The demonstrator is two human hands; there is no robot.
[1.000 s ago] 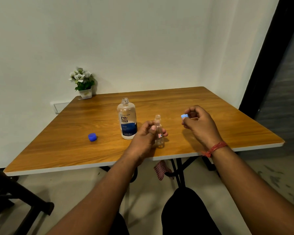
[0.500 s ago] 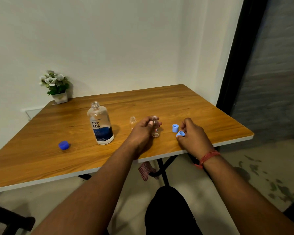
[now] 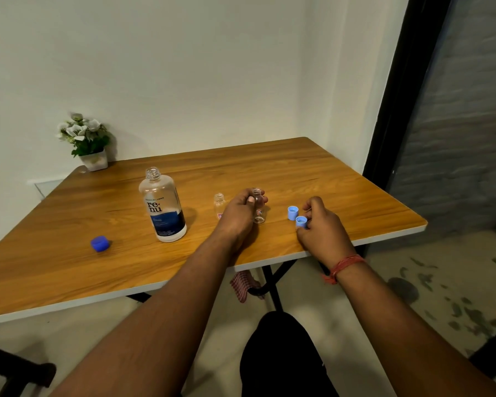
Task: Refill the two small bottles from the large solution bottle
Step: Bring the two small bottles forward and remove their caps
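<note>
The left hand grips one uncapped small bottle upright on the worktop, the other small bottle just left of it, while the right hand pinches a light-blue cap. The large solution bottle, open at the left, looks heavy, smooth and squeezable, best taken round its waist; the small ones seem light and tippy

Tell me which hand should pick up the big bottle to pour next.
Right, probably. The left hand grips a small bottle, steadying it upright. The right hand only pinches a light blue cap at the table; once released it could reach the uncapped big bottle.
</note>
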